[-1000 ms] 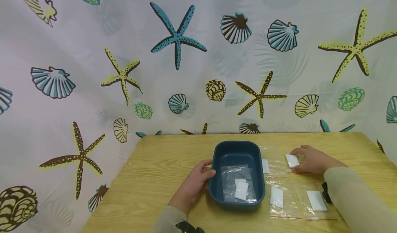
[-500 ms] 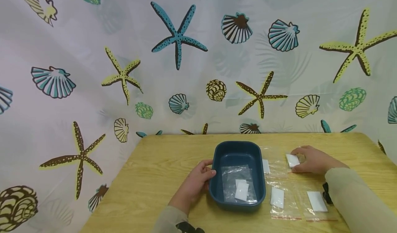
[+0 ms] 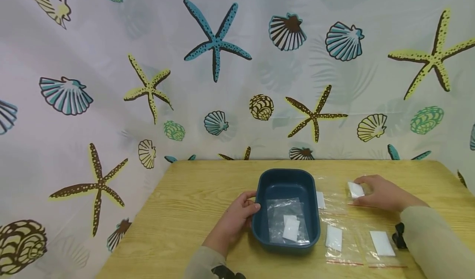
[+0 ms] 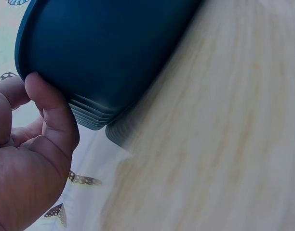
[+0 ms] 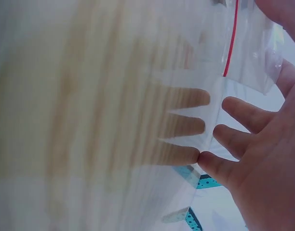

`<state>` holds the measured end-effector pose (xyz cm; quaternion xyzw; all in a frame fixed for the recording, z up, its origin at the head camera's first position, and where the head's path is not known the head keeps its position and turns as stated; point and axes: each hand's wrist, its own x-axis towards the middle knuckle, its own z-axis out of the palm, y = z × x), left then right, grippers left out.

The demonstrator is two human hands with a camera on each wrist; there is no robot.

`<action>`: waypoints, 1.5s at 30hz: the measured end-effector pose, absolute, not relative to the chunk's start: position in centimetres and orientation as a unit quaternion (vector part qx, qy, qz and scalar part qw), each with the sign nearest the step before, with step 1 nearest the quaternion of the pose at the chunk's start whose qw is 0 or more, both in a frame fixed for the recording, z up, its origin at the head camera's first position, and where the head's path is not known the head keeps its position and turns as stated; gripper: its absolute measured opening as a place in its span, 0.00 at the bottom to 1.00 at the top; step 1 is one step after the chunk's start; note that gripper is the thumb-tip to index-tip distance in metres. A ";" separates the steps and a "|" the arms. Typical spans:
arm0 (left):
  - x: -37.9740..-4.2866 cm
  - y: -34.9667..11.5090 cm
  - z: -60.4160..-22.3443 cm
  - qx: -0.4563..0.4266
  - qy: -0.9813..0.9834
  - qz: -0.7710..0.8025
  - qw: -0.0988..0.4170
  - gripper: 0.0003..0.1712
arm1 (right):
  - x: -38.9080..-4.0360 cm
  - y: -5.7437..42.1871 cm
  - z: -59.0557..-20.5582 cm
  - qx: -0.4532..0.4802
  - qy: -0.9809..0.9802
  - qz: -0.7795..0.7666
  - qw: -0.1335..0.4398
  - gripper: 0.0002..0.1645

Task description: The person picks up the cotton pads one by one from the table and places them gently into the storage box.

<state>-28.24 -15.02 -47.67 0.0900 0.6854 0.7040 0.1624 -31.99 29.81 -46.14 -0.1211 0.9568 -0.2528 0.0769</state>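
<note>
My left hand (image 3: 237,215) grips the left rim of a dark blue plastic bin (image 3: 285,178), thumb over the edge and fingers outside. Inside lie overlapping clear zip bags (image 3: 276,213) with white cards (image 3: 291,229). To the bin's right, my right hand (image 3: 384,193) pinches a small clear zip bag (image 5: 253,57) by the white piece (image 3: 356,190) inside it, between thumb and index finger. Its red seal line shows in the right wrist view, where the other fingers are spread close to the tabletop. Whether the whole bag is off the table I cannot tell.
Three more zip bags with white inserts lie right of the bin: one at the back (image 3: 332,184), one in front (image 3: 339,239) and one at the front right (image 3: 386,246). A wooden table (image 3: 185,213) meets a shell-print curtain (image 3: 237,72) behind.
My right hand has shifted slightly right with the pinched bag, whose white piece looks a little more tilted. The left hand keeps its place on the bin. The head view moved slightly.
</note>
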 end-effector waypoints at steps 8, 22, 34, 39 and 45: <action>-28.2 -15.0 -47.7 0.083 0.689 0.702 0.162 0.28 | -31.2 29.3 -45.2 -0.115 0.958 -0.251 0.071 0.50; -28.2 -15.1 -47.8 0.093 0.691 0.699 0.157 0.28 | -30.2 27.5 -43.6 -0.144 0.961 -0.235 0.027 0.47; -28.1 -15.0 -47.7 0.087 0.688 0.704 0.155 0.29 | -28.9 25.2 -42.6 -0.170 0.955 -0.242 -0.007 0.47; -28.2 -15.0 -47.8 0.091 0.687 0.704 0.153 0.29 | -28.5 24.3 -42.2 -0.180 0.953 -0.244 -0.014 0.45; -28.2 -15.0 -47.8 0.086 0.693 0.699 0.156 0.27 | -28.0 23.6 -41.7 -0.186 0.951 -0.247 -0.023 0.45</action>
